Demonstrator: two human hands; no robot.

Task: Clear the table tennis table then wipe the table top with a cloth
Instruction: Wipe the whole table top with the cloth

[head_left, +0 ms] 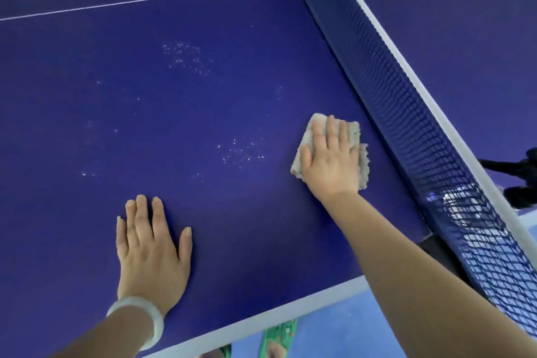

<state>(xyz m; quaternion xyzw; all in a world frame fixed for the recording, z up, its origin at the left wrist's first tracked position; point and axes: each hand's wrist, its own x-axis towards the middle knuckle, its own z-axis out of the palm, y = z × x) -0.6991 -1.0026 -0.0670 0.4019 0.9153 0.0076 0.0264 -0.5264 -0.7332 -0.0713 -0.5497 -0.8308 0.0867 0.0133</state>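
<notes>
Lying beneath fingers [331, 132] of right hand [332, 164], cloth [352, 131] near net [406, 113].

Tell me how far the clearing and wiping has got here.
Clearing looks done: only cloth and hands lie on the visible table top. In hand: the right hand presses the cloth flat beside the net, left hand braced. Left: pale specks to wipe.

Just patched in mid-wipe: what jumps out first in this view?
The right hand presses a beige cloth flat on the blue table top, close beside the net. The left hand rests flat near the white edge, and pale specks dot the surface beside the cloth.
</notes>
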